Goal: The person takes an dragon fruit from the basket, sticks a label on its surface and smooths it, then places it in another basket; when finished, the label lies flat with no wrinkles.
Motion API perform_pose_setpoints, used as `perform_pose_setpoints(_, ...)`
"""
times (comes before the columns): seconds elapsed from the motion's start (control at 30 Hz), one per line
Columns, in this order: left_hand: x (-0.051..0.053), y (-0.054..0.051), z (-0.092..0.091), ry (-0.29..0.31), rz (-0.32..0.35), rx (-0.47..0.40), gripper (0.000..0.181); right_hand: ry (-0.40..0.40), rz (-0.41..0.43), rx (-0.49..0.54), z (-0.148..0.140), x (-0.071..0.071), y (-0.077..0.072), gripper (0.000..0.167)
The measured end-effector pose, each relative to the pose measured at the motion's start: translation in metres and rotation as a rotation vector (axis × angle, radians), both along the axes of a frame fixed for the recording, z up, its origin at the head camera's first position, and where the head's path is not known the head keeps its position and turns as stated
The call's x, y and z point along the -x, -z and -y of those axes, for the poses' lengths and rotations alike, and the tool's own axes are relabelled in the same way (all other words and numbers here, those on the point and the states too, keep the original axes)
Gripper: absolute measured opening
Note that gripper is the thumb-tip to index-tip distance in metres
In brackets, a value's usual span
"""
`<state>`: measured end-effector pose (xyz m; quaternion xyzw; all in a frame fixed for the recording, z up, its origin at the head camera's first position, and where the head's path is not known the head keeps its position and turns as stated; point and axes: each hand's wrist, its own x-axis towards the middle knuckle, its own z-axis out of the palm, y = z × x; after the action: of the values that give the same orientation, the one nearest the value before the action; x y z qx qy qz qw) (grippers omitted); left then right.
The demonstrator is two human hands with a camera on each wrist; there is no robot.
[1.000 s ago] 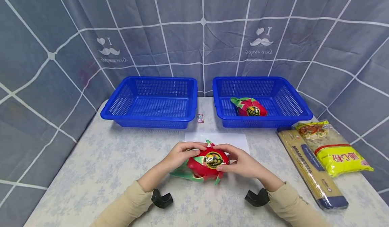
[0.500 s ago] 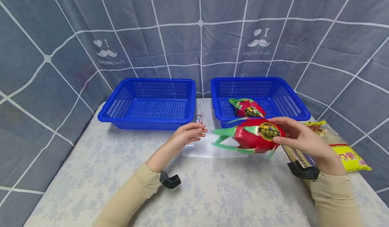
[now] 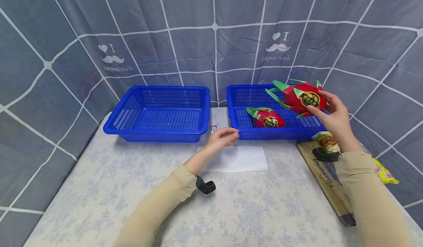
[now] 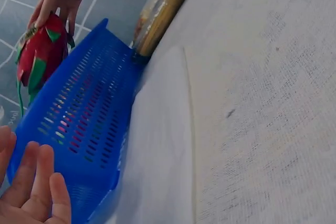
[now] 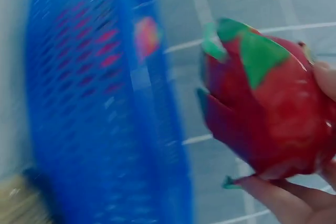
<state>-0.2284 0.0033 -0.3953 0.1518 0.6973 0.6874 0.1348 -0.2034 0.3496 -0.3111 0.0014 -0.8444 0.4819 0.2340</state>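
Note:
My right hand [image 3: 336, 116] grips a red dragon fruit [image 3: 305, 98] by its right end and holds it above the right blue basket [image 3: 277, 134]. Green leaf tips on the fruit point left, and a black-and-gold label faces me. Inside that basket lies a second dragon fruit [image 3: 268, 117]. The right wrist view shows the held fruit [image 5: 262, 114] close up, with fingers under it and a thumb at its side. Near the basket's front left corner, my left hand [image 3: 223, 140] hovers with loosely bent fingers and nothing in it; the left wrist view shows its fingers [image 4: 39, 182] apart.
Another blue basket [image 3: 158, 131] stands on the left. Between the baskets lies a small wrapped candy [image 3: 213, 129], partly behind my left hand. A white sheet [image 3: 241, 159] lies in front. At right are a spaghetti pack [image 3: 325, 179] and a yellow pasta bag [image 3: 384, 171], partly covered by my right arm.
Both hands held the dragon fruit on the table a second ago. The left let go and shifted up and right; the right lifted the fruit rightward and up, over the right basket.

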Motion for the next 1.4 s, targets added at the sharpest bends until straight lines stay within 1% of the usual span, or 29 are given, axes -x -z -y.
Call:
perform_pose_setpoints(0.1, 0.002, 0.004, -0.007, -0.091, 0.033, -0.027, 0.021, 0.059, 0.000, -0.038, -0.003, 0.014, 0.015, 0.058)
perform_pose_setpoints(0.2, 0.003, 0.006, -0.013, -0.188, 0.052, -0.109, 0.014, 0.105, 0.022, -0.111, -0.006, 0.023, 0.028, 0.058)
perform_pose_setpoints(0.23, 0.003, 0.006, -0.014, -0.212, 0.043, -0.145, 0.014, 0.117, 0.035, -0.145, -0.007, 0.025, 0.031, 0.059)
perform_pose_setpoints(0.3, 0.004, 0.006, -0.017, -0.238, 0.012, -0.198, 0.014, 0.126, 0.057, -0.212, -0.009, 0.030, 0.036, 0.059)
perform_pose_setpoints(0.4, 0.004, 0.005, -0.020, -0.237, -0.008, -0.233, 0.018, 0.108, 0.101, -0.273, -0.009, 0.035, 0.040, 0.060)
perform_pose_setpoints(0.5, 0.003, 0.004, -0.021, -0.233, -0.015, -0.214, 0.020, 0.061, 0.166, -0.321, -0.009, 0.037, 0.041, 0.062)
perform_pose_setpoints(0.63, 0.003, 0.004, -0.021, -0.238, -0.016, -0.189, 0.020, 0.018, 0.229, -0.365, -0.008, 0.039, 0.039, 0.063)
perform_pose_setpoints(0.83, 0.003, 0.004, -0.018, -0.238, -0.020, -0.173, 0.021, 0.032, 0.287, -0.391, -0.005, 0.041, 0.037, 0.066)
perform_pose_setpoints(1.03, 0.004, 0.003, -0.017, -0.245, -0.027, -0.153, 0.021, 0.004, 0.351, -0.454, 0.000, 0.044, 0.034, 0.071)
perform_pose_setpoints(1.17, 0.004, 0.003, -0.016, -0.240, -0.025, -0.141, 0.022, 0.010, 0.391, -0.485, 0.003, 0.044, 0.030, 0.063)
perform_pose_setpoints(1.3, 0.003, 0.003, -0.013, -0.227, -0.035, -0.105, 0.023, 0.020, 0.435, -0.500, 0.006, 0.041, 0.025, 0.053)
perform_pose_setpoints(1.4, 0.000, 0.000, -0.007, -0.201, -0.047, -0.073, 0.024, 0.038, 0.429, -0.521, 0.009, 0.036, 0.022, 0.050)
